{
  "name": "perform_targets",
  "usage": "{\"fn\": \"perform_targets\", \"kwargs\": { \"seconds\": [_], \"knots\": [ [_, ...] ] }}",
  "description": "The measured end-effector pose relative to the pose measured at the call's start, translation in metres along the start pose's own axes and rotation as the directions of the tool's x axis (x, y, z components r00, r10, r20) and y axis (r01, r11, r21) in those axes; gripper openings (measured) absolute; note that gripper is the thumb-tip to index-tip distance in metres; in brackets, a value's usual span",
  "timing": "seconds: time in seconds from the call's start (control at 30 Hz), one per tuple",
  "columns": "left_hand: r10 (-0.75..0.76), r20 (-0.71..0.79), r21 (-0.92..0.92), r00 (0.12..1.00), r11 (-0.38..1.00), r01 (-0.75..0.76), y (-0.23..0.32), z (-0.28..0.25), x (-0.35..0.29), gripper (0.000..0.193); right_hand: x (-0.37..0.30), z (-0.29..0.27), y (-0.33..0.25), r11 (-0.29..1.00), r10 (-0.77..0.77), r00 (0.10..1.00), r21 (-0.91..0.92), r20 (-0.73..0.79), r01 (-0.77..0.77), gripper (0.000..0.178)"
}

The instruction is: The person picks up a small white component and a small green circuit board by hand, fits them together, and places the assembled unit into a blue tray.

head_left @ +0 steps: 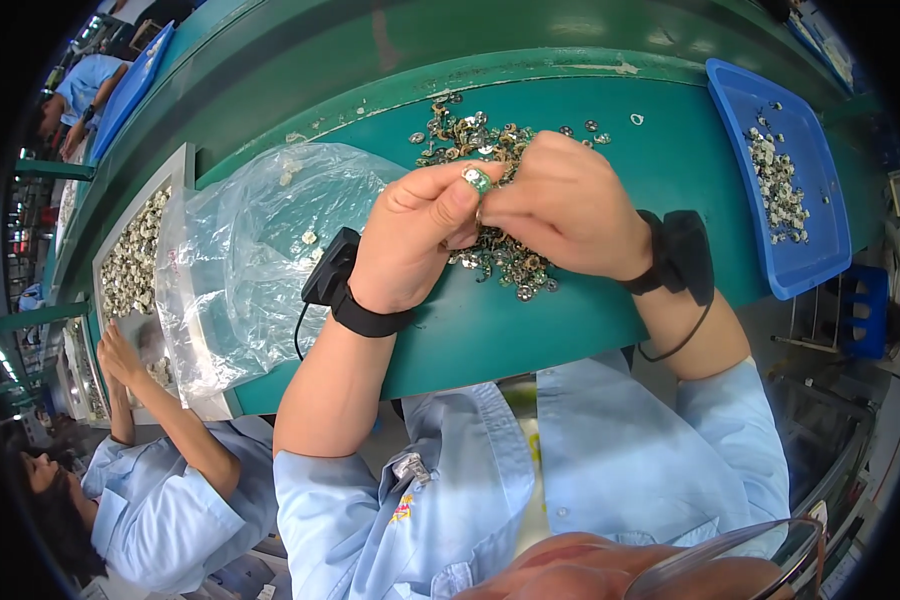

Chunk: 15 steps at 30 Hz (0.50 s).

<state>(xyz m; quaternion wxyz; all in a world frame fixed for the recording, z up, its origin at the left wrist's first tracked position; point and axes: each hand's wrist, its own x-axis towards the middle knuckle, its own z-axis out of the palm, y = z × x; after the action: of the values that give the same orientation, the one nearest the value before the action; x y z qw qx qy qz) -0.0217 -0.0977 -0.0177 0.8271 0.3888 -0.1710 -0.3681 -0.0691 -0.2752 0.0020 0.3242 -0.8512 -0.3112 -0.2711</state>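
Note:
Between the thumb and forefinger of my left hand [410,240] is a small round part [477,180], green with a silvery face. My right hand [575,205] is closed in a pinch right beside it, its fingertips close to the left thumb. Whatever the right fingers grip is too small and covered to make out. Beneath and beyond both hands, a loose pile of small metal and green parts [505,262] spreads over the green tabletop [600,310]. Black bands with dark boxes circle both wrists.
A clear plastic bag [260,235] lies left of my hands with a few pale pieces. Farther left, a co-worker's hands [120,358] are at a pale tray [184,165] of small whitish parts. At the right stands a blue tray [820,255] holding similar pieces. A raised green ledge [530,65] runs behind.

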Motion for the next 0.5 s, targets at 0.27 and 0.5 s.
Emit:
{"fn": "perform_targets", "kwargs": {
  "seconds": [0.27, 0.5],
  "knots": [
    [0.068, -0.050, 0.233, 0.996, 0.971, -0.055, 0.002, -0.005, 0.002, 0.022, -0.005, 0.002, 0.001, 0.759, 0.417, 0.907, 0.571, -0.058, -0.313, 0.020],
    [0.092, -0.042, 0.305, 0.995, 0.949, -0.075, 0.002, -0.009, 0.003, 0.020, -0.007, -0.002, 0.001, 0.621, 0.432, 0.901, 0.717, 0.023, -0.316, 0.026]
  ]
}}
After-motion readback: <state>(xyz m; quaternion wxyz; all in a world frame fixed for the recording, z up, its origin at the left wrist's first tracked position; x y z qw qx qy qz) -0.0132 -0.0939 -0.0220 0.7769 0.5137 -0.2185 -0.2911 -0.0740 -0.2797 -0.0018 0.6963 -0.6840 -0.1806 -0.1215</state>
